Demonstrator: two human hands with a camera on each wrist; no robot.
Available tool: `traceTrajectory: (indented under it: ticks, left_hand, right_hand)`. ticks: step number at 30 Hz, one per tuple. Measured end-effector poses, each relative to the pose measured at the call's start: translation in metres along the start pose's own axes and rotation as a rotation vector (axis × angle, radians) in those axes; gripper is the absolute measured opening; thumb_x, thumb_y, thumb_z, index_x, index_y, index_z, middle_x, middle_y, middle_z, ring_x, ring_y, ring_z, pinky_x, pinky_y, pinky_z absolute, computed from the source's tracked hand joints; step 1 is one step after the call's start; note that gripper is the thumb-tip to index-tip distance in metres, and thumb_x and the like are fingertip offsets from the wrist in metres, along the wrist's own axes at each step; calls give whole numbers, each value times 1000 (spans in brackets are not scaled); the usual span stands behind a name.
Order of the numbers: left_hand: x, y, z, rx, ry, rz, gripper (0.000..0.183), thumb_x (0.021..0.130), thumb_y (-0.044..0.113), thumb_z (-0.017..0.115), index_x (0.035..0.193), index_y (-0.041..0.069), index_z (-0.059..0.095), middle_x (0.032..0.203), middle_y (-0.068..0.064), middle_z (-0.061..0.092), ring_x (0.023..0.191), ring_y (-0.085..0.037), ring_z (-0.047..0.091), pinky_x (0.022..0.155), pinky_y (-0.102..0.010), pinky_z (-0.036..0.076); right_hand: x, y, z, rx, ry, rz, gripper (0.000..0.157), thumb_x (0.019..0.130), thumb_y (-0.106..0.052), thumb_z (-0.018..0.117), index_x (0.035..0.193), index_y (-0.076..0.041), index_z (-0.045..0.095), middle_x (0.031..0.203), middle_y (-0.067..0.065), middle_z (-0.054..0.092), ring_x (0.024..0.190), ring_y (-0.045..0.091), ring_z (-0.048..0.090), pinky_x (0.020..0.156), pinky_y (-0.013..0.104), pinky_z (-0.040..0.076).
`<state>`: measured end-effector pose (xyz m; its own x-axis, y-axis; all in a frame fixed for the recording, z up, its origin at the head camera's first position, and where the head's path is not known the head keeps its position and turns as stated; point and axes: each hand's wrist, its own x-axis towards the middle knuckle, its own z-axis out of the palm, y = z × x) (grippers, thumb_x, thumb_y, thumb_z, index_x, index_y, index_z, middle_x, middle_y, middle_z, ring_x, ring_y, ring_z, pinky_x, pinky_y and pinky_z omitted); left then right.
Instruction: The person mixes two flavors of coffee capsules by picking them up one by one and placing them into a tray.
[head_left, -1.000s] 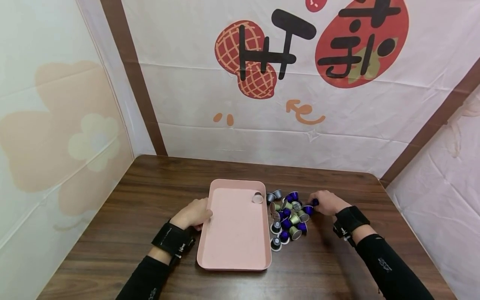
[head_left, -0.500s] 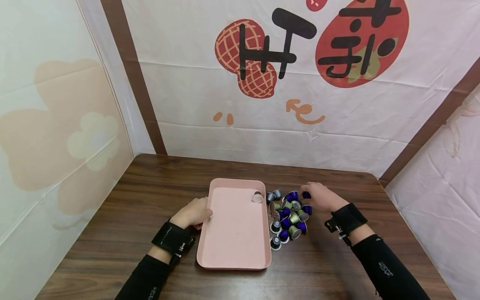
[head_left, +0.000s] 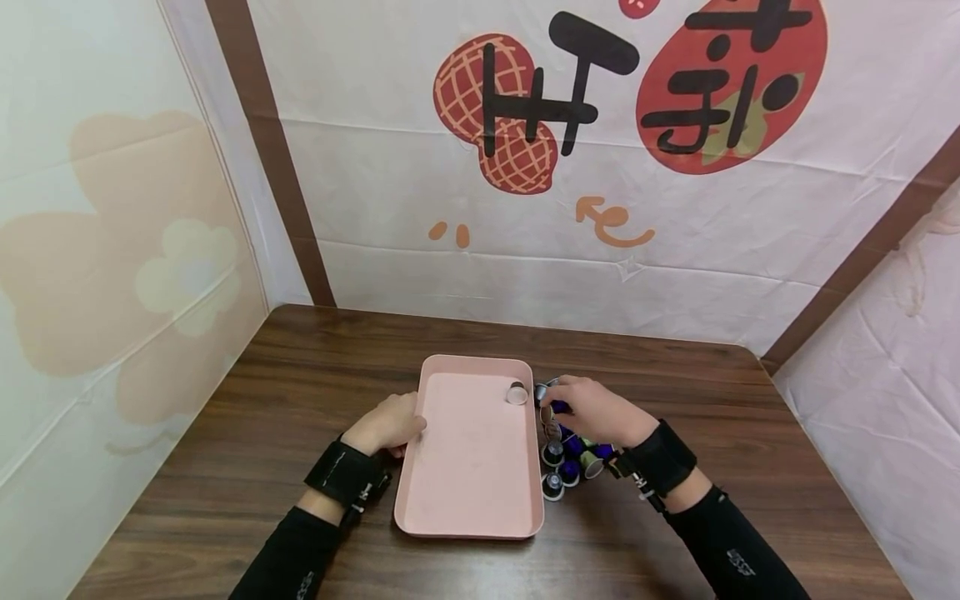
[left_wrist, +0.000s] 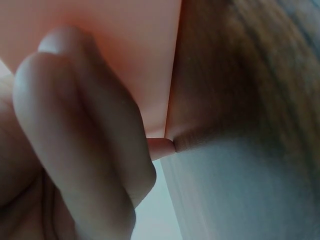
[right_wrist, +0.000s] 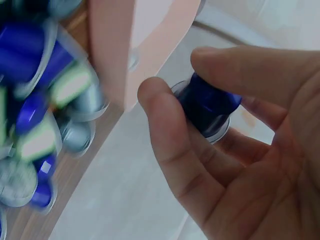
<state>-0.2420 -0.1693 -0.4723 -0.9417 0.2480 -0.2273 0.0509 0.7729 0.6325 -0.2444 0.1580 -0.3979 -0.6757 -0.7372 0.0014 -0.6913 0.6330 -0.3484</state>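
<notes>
Pink, shallow rectangular tray with rounded corners, one: flat on a brown wood-grain table. Left hand at its left rim, thumb over the edge, other fingers bent against the outer wall; clamped on the tray. Hazard: a tug or lift here could tip the tray or drive its right wall into the heap.

Small white-rimmed capsule with a brownish back, one: inside the tray, far right corner, apparently on its side. Hazard: round form, liable to roll if the tray tilts.

Glossy dark blue cup-shaped capsule with a pale flange, one: in the right hand, thumb and fingers clamped on it, near the tray's right rim. Hazard: smooth, tapered body; a slack pinch could let it slip out, and a low pass could catch the rim.

Heap of blue, pale green and silver-grey capsules, many: on the table, just beside the tray's right wall, some upright, some tipped. Partly hidden by the right hand; contact cannot be told. Hazard: a brushing knuckle or the black wrist strap could scatter the outer pieces.
</notes>
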Motion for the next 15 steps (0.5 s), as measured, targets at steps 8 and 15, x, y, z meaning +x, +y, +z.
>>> traceTrajectory:
  ticks: [8,15]
  left_hand:
    - [0,0,0,-5,-1,-14,18,85,5,47,101,-2,54,57,-9,56,37,-16,53,36,-27,47]
    - [1,-1,1,9,2,-8,18,85,5,48,100,-2,54,57,-9,55,36,-15,53,35,-27,47]
  right_hand:
    - [19,-32,16,-56,-49,-126,22,87,-4,65,108,-6,66,104,6,58,81,12,54,67,20,48]
    - [37,-55,29,-165,-113,-174,20,88,-7,63,107,-8,68,95,4,55,75,9,50,66,16,45]
